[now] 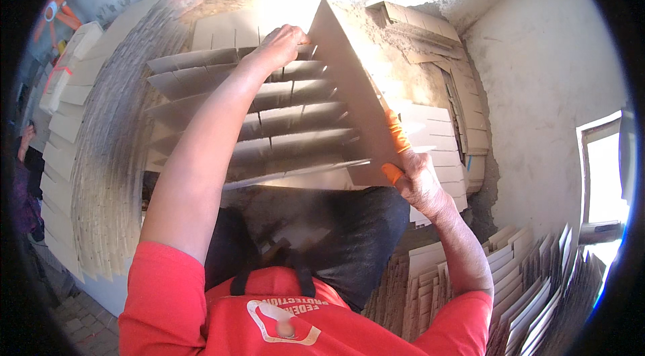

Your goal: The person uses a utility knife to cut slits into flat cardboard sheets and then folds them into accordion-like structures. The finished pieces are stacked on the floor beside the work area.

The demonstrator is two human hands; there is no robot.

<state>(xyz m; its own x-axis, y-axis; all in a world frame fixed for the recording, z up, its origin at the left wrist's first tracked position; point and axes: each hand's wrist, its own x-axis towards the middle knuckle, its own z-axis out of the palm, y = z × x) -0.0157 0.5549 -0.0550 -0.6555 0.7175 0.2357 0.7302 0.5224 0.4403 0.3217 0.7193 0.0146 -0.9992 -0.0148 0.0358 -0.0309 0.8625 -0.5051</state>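
Note:
Several slotted cardboard strips (269,124) stand on edge in a row before me, spaced apart one behind another. A long cardboard panel (346,80) stands tilted across their right ends. My right hand (420,181), with orange covers on thumb and finger, grips the panel's near right edge. At the far end, my left hand (279,46) is closed, its fingertips at the corner where the farthest strip meets the panel. What exactly those fingertips pinch is partly hidden, but it is cardboard. My left forearm passes over the strips and covers some of them.
A long stack of cardboard strips (111,134) runs along the left. More flat slotted sheets (430,131) lie to the right, with upright bundles (524,289) at lower right. An orange fan (57,10) stands far left. Another person's hand (27,138) shows at the left edge.

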